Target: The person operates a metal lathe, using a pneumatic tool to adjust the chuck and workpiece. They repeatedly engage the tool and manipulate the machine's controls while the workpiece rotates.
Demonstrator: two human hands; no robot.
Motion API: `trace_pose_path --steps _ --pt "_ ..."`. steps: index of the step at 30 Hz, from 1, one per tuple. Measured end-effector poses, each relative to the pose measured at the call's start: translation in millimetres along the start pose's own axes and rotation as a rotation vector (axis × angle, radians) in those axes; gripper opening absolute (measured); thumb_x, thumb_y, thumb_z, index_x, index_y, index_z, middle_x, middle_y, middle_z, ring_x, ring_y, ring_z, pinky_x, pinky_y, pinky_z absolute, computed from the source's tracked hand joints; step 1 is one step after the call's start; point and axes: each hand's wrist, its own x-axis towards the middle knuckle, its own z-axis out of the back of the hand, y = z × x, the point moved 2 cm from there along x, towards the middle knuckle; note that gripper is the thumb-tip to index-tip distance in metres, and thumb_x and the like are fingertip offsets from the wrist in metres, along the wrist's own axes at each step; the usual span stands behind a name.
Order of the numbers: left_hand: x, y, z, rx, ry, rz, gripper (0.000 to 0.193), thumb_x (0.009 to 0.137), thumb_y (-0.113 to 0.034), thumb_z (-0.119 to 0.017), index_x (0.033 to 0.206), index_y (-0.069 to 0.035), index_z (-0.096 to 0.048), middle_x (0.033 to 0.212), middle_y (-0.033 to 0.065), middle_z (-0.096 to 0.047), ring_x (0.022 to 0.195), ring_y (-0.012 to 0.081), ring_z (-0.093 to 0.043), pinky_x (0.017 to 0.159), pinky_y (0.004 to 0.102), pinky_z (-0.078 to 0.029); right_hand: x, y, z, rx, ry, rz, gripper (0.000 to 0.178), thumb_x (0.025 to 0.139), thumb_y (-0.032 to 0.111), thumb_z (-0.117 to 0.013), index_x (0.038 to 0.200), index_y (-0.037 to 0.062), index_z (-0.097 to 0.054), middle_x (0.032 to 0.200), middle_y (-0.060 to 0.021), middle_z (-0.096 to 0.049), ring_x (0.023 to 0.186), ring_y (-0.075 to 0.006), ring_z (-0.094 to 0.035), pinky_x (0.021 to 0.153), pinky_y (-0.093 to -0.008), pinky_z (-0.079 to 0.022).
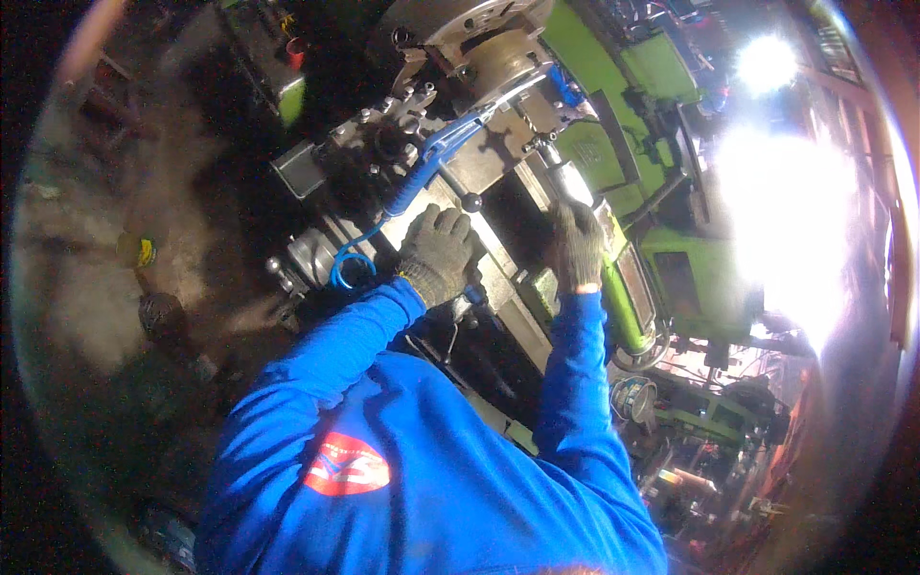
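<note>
Currently your left hand (436, 254), in a grey knit glove, lies curled over the carriage (383, 225) of the green lathe (671, 259), fingers wrapped down onto a part just below a black ball-knob lever (471, 202); what exactly sits under the palm is hidden. Your right hand (577, 247), gloved too, is at 3 o'clock of the left, fingers pointing up and closed around the lathe's bed edge or a handle there; I cannot tell which. The two hands are apart, with the dark slideway between them.

At 12 o'clock of the left hand stands the tool post (398, 120) with its bolts, and beyond it, at 1 o'clock, the round chuck (498, 48). A coiled blue hose (422, 172) runs from the chuck area down to 9 o'clock of the left hand.

Progress, as a judgement: both hands are set on the machine's controls, so positioning looks under way; whether a workpiece is mounted in the chuck is not clear, and no cutting shows. Glare at 3 o'clock washes out the far side.
</note>
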Motion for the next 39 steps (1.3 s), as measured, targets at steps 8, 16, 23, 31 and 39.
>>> trace_pose_path --steps 8,16,23,31,39 --pt "2 0 -8 -0.011 -0.202 0.006 0.027 0.090 -0.031 -0.061 0.108 -0.014 -0.072 0.110 0.0067 -0.064 0.113 0.0249 -0.055 0.101 0.0454 -0.039 126 -66 -49 -0.070 -0.043 -0.242 0.035 0.099 0.034 -0.066 0.116 0.0034 -0.072 0.108 -0.0196 -0.076 0.101 -0.0389 -0.072 0.090 -0.0454 -0.054" --pt "-1 5 -8 -0.032 -0.022 0.040 0.046 0.089 -0.034 -0.060 0.127 -0.010 -0.067 0.133 0.0130 -0.063 0.127 0.0294 -0.055 0.113 0.0492 -0.036 165 -50 -68 -0.541 0.404 -0.198 0.044 0.087 0.052 -0.075 0.109 0.0136 -0.078 0.115 -0.0193 -0.074 0.108 -0.0382 -0.070 0.091 -0.0492 -0.056" --pt "0 6 -11 -0.047 -0.034 0.056 0.042 0.088 -0.033 -0.061 0.123 -0.011 -0.069 0.135 0.0129 -0.063 0.127 0.0293 -0.055 0.113 0.0507 -0.036 169 -13 -62 -0.596 0.413 -0.325 0.056 0.082 0.060 -0.076 0.115 0.0135 -0.076 0.122 -0.0201 -0.072 0.116 -0.0384 -0.068 0.097 -0.0489 -0.054" --pt "2 6 -18 -0.037 -0.032 0.046 0.041 0.092 -0.029 -0.057 0.127 -0.013 -0.069 0.133 0.0118 -0.064 0.125 0.0301 -0.055 0.112 0.0510 -0.038 170 -27 -66 -0.643 0.361 -0.321 0.064 0.079 0.067 -0.076 0.117 0.0159 -0.074 0.121 -0.0153 -0.074 0.115 -0.0353 -0.070 0.097 -0.0477 -0.054" --pt "2 6 -22 -0.049 -0.114 0.012 0.039 0.093 -0.028 -0.054 0.126 -0.011 -0.069 0.126 0.0119 -0.067 0.118 0.0318 -0.058 0.110 0.0520 -0.040 171 -30 -62 -0.719 0.372 -0.225 0.055 0.086 0.067 -0.067 0.114 0.0201 -0.074 0.116 -0.0157 -0.076 0.112 -0.0396 -0.071 0.095 -0.0515 -0.055"
